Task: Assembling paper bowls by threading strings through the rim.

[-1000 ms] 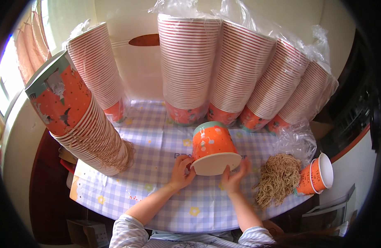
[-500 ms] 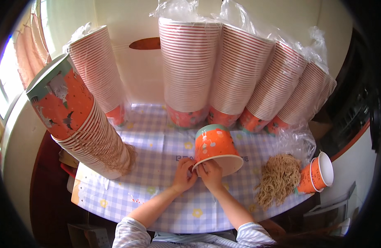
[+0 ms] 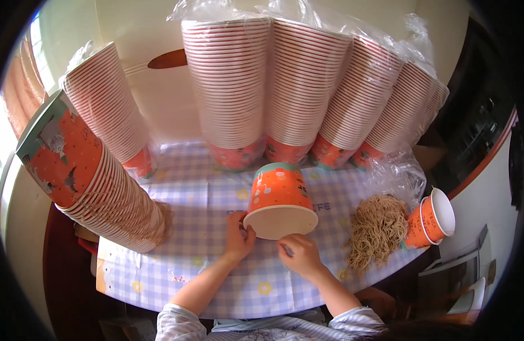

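Note:
An orange paper bucket (image 3: 279, 190) with a green base band and pale printed figures lies tipped on the table, its white mouth facing me. My left hand (image 3: 239, 238) grips the left side of its rim, thumb at the edge. Just below the right part of the rim, my right hand (image 3: 300, 254) is closed in a pinch, apart from the bucket. Whatever sits between those fingertips is too small to make out. A heap of tan cords (image 3: 378, 230) lies to the right of that hand.
Several tall plastic-wrapped stacks of paper buckets (image 3: 230, 85) line the back. At left leans an unwrapped stack (image 3: 66, 153) with cords hanging along it. Two orange buckets (image 3: 415, 227) lie nested at the right edge, near crumpled clear plastic (image 3: 395, 176). A checked cloth (image 3: 199, 273) covers the table.
My right hand has come off the rim and moved down to the right. The bucket has turned so its mouth faces me more. The whole view has shifted slightly.

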Motion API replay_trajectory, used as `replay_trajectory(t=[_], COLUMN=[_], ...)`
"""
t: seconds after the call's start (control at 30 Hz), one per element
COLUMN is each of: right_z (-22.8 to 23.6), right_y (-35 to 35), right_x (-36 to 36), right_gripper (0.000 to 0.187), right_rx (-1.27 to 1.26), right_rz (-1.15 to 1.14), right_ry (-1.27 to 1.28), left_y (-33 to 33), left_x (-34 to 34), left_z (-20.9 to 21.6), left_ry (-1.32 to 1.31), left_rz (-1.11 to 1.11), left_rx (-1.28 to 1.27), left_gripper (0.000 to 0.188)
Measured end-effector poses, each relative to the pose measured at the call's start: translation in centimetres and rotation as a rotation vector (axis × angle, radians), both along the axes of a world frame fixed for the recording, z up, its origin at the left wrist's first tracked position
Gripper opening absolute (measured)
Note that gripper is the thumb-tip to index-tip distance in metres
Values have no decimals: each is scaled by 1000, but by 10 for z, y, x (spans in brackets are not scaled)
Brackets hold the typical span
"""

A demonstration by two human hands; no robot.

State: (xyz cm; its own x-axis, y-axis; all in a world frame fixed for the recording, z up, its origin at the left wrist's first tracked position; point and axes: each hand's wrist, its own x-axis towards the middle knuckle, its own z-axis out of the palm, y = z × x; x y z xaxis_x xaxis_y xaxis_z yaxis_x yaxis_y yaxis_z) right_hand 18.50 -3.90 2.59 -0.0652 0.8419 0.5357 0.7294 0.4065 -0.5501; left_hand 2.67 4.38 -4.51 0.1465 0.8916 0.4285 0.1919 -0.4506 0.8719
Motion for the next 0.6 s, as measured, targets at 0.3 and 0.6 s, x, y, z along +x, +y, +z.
replay_trajectory(t=[0.3,0.6], right_z=[-15,12], right_y=[-51,-35], right_x=[81,151], right_gripper=[8,7], right_rx=[-103,-28], right_rz=[-333,-569], right_ry=[-138,-421], left_y=[-2,-24], left_x=[-2,-34], left_z=[12,96], left_ry=[-17,-352], left_rz=[73,-20], left_rx=[182,535], left_gripper=[43,26])
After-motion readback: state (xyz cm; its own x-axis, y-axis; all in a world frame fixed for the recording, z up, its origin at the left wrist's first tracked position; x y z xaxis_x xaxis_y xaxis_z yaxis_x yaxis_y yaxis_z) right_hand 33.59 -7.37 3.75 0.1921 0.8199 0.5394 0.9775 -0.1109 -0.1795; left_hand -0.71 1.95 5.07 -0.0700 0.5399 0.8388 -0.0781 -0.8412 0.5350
